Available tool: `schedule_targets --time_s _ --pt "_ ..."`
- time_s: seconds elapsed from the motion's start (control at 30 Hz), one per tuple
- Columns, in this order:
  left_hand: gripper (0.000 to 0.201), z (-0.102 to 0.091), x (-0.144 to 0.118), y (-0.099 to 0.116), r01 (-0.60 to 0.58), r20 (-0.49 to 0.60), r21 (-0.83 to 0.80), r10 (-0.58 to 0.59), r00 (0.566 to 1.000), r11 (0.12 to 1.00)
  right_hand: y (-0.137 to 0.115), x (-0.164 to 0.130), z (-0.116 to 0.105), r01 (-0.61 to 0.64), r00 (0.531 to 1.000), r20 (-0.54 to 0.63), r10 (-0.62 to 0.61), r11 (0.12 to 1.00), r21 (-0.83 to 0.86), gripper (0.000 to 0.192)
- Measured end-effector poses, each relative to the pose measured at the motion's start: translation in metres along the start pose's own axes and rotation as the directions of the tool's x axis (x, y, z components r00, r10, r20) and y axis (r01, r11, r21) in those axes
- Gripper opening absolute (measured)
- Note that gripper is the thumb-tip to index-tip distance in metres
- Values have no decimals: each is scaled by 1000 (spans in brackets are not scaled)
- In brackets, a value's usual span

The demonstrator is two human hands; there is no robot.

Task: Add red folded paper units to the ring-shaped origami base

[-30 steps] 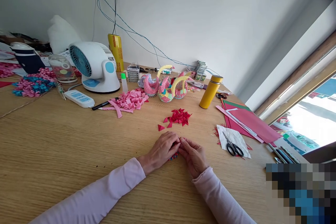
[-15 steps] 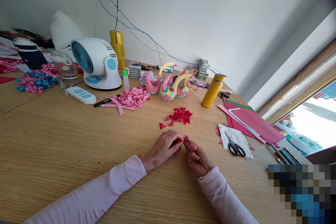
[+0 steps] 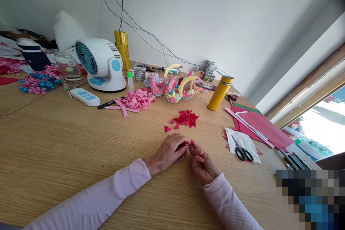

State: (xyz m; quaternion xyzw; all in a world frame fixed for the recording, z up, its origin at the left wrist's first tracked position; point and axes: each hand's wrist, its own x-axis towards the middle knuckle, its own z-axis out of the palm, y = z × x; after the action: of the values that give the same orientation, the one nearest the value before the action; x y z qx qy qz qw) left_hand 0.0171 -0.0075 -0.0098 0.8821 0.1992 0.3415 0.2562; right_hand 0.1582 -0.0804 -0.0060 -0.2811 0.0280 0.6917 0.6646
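Note:
My left hand [image 3: 171,150] curls over a small ring of red and blue folded paper pieces [image 3: 182,157], its fingers closed on it. Most of that ring is hidden under the palm. Just to the right, my right hand [image 3: 203,161] pinches a red folded paper piece [image 3: 192,143] between thumb and forefinger. The two hands' fingertips nearly meet. Beyond them lies a pile of red paper triangles [image 3: 188,118], with a few loose triangles at its left edge.
Scissors [image 3: 242,151] lie on a white tissue [image 3: 234,137] at right, near red paper sheets [image 3: 258,124]. Farther back stand a yellow flask [image 3: 220,93], paper swans [image 3: 174,90], a pink paper pile [image 3: 137,100] and a white fan [image 3: 106,66].
The red piece in my right fingertips has turned slightly and sits a little higher. My left hand stays on the ring. The whole view has shifted a touch.

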Motion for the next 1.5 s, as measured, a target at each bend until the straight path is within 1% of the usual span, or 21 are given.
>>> schedule_targets --time_s 0.1,0.23,0.33,0.5,0.63,0.7,0.83,0.97,1.1,1.3,1.5 --pt "12 0 0 0 -4 4 4 4 1000 1000 0 -2 3 -8 999 -38 10 999 44 25" --pt "13 0 0 -1 -12 11 14 12 1000 1000 0 -3 5 -9 999 -42 11 999 42 26" --pt "14 0 0 -1 -22 19 21 21 1000 1000 0 -3 5 -11 998 -58 15 997 70 27" --pt "16 0 0 -1 -27 16 27 27 1000 999 -1 -1 -1 -20 1000 2 20 997 72 22" --pt "16 -1 0 0 -23 15 24 23 1000 999 -1 -1 -3 -39 999 40 36 996 74 23" --pt "16 -1 0 0 -18 17 24 17 1000 1000 -1 -2 0 -42 999 13 41 994 102 26" --pt "18 0 -1 -2 -26 14 22 26 1000 999 0 -6 9 -13 997 -79 27 985 173 32" --pt "19 2 -1 -4 -38 7 25 38 999 999 2 -9 16 9 992 -123 15 981 194 34" --pt "19 2 -1 -3 -46 0 28 46 999 999 3 -10 18 20 990 -141 8 981 193 35" --pt "19 2 -1 -4 -47 7 28 47 999 998 2 -9 17 21 992 -124 2 984 180 35" --pt "20 2 -1 -4 -43 12 31 43 999 999 2 -10 18 20 991 -131 4 984 176 36"
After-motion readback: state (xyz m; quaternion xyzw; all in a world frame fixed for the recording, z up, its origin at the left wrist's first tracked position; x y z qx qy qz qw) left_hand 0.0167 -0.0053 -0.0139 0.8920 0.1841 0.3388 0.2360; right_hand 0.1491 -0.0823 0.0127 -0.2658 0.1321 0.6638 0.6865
